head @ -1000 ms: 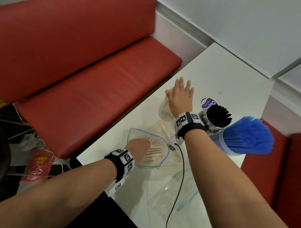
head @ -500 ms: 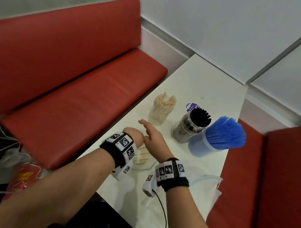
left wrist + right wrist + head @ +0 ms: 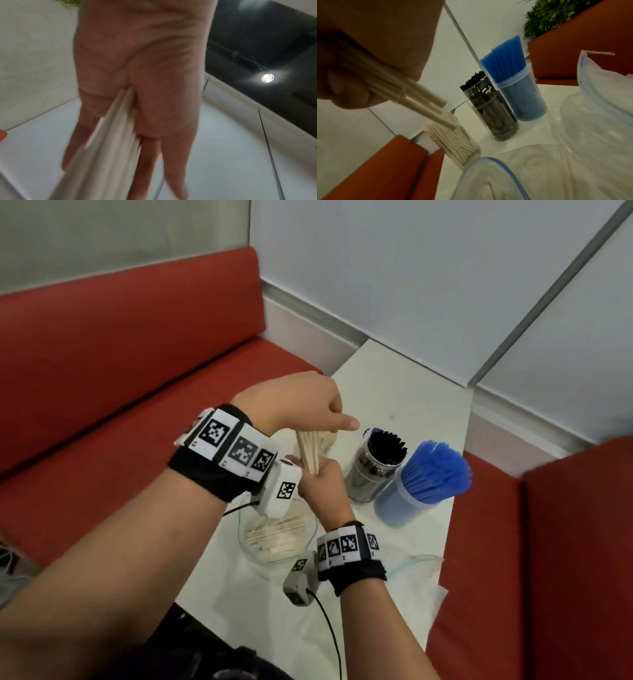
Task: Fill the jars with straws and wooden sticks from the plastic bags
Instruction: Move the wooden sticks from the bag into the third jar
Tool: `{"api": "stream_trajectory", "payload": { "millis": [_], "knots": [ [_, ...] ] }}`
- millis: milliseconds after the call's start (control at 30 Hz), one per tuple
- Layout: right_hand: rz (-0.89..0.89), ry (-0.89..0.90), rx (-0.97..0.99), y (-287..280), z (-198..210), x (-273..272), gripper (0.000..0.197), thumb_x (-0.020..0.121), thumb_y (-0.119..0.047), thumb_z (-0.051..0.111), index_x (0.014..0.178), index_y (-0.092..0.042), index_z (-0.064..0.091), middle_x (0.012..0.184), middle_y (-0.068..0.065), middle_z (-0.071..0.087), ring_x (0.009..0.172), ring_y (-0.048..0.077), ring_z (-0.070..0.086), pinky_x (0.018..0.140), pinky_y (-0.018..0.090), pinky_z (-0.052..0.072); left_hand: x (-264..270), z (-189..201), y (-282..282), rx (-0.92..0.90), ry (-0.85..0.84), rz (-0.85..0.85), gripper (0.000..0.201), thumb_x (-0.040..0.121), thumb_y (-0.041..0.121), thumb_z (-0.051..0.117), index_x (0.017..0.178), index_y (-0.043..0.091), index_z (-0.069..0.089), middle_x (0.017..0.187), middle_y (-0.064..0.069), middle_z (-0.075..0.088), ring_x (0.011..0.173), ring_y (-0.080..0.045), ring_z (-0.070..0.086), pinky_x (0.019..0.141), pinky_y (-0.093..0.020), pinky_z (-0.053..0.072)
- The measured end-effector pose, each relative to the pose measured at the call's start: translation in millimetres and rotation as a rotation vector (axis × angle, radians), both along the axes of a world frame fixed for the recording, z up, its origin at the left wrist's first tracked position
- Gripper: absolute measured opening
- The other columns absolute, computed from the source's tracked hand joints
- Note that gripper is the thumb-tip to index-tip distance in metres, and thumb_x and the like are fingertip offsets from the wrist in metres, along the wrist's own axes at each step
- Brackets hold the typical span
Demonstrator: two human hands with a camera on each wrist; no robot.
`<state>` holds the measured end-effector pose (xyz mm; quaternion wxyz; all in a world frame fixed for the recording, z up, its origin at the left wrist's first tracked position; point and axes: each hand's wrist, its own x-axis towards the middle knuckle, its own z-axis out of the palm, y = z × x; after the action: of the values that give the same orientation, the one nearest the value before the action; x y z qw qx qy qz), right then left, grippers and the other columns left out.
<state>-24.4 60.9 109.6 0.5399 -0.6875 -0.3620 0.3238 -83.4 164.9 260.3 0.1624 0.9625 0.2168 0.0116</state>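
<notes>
Hands (image 3: 308, 440) both hold the sticks (image 3: 310, 455) tight; line up the ends, then slide them straight into the jar (image 3: 460, 143).

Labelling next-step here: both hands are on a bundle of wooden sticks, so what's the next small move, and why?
Probably carry the sticks forward and lower them into the stick jar. Left hand and right hand both grip the bundle above the open bag, which has more sticks in it. The jar behind them is partly filled, and the black straws and blue straws already stand in theirs.
</notes>
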Motion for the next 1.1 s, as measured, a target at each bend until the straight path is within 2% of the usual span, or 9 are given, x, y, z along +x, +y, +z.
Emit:
{"api": "stream_trajectory", "payload": {
  "millis": [133,233,333,433,567,700,833,967,1100],
  "knots": [
    [-0.078,-0.004,0.046,-3,28,14,0.027,0.087,-0.031,0.073,0.070,-0.020,0.054,0.057,-0.003,0.056,0.048,0.011,0.050,0.043,0.023,0.042,21,-2,-22,-0.160,-0.122,-0.135,0.048,0.087,0.064,0.053,0.073,0.025,0.075,0.064,0.015,0.070,0.065,0.001,0.065,0.064,-0.023,0.047],
    [-0.110,0.064,0.077,-18,46,25,0.040,0.092,-0.024,0.072,0.062,-0.017,0.045,0.046,-0.004,0.041,0.040,0.013,0.036,0.041,0.024,0.031,32,-3,-28,-0.704,-0.539,-0.122,0.051,0.091,0.064,0.049,0.084,0.022,0.078,0.082,0.008,0.076,0.083,-0.004,0.072,0.078,-0.020,0.051],
    [-0.176,0.235,0.280,-36,81,41,0.042,0.095,-0.015,0.067,0.061,-0.019,0.044,0.045,-0.003,0.033,0.036,0.012,0.027,0.041,0.022,0.024,41,-20,-21,-1.173,-0.863,0.080,0.052,0.097,0.055,0.045,0.084,0.016,0.077,0.091,-0.008,0.076,0.087,-0.020,0.074,0.079,-0.028,0.056],
    [-0.120,0.380,0.503,-47,114,54,0.043,0.093,-0.015,0.068,0.057,-0.020,0.044,0.043,-0.002,0.031,0.035,0.012,0.026,0.039,0.020,0.027,46,-60,-26,-1.450,-0.542,0.254,0.051,0.101,0.048,0.044,0.088,0.006,0.070,0.091,-0.014,0.072,0.073,-0.021,0.073,0.068,-0.031,0.058],
    [-0.073,0.396,0.545,-49,114,57,0.048,0.092,-0.014,0.068,0.056,-0.020,0.038,0.045,-0.001,0.028,0.037,0.014,0.024,0.043,0.023,0.026,49,-102,-59,-1.882,-0.138,0.143,0.045,0.102,0.038,0.043,0.087,0.004,0.069,0.082,-0.014,0.065,0.067,-0.023,0.067,0.059,-0.030,0.058],
    [-0.016,0.307,0.442,-57,89,63,0.039,0.090,-0.018,0.073,0.062,-0.017,0.045,0.051,0.005,0.038,0.046,0.017,0.036,0.050,0.030,0.034,52,-116,-69,-2.099,-0.137,0.205,0.049,0.101,0.031,0.043,0.070,0.006,0.071,0.065,-0.007,0.059,0.047,-0.015,0.058,0.038,-0.019,0.048],
    [0.085,0.236,0.402,-63,80,70,0.031,0.087,-0.026,0.076,0.068,-0.017,0.054,0.059,0.006,0.048,0.058,0.022,0.047,0.065,0.038,0.047,49,-123,-74,-2.161,-0.137,0.270,0.039,0.089,0.030,0.055,0.065,0.004,0.071,0.063,-0.009,0.060,0.042,-0.012,0.056,0.032,-0.017,0.044],
    [0.048,0.265,0.382,-59,74,66,0.045,0.093,-0.027,0.071,0.059,-0.018,0.043,0.049,0.004,0.034,0.047,0.019,0.034,0.056,0.037,0.034,51,-134,-74,-2.110,-0.151,0.336,0.037,0.096,0.025,0.047,0.068,0.008,0.065,0.062,-0.005,0.054,0.037,-0.006,0.044,0.026,-0.012,0.029],
    [0.045,0.192,0.281,-54,69,69,0.047,0.096,-0.028,0.067,0.057,-0.016,0.045,0.051,0.009,0.041,0.049,0.022,0.040,0.055,0.036,0.040,48,-149,-69,-2.052,-0.201,0.399,0.041,0.101,0.027,0.040,0.067,0.014,0.059,0.053,0.001,0.046,0.034,-0.003,0.029,0.027,-0.013,0.016]
  ]
}}
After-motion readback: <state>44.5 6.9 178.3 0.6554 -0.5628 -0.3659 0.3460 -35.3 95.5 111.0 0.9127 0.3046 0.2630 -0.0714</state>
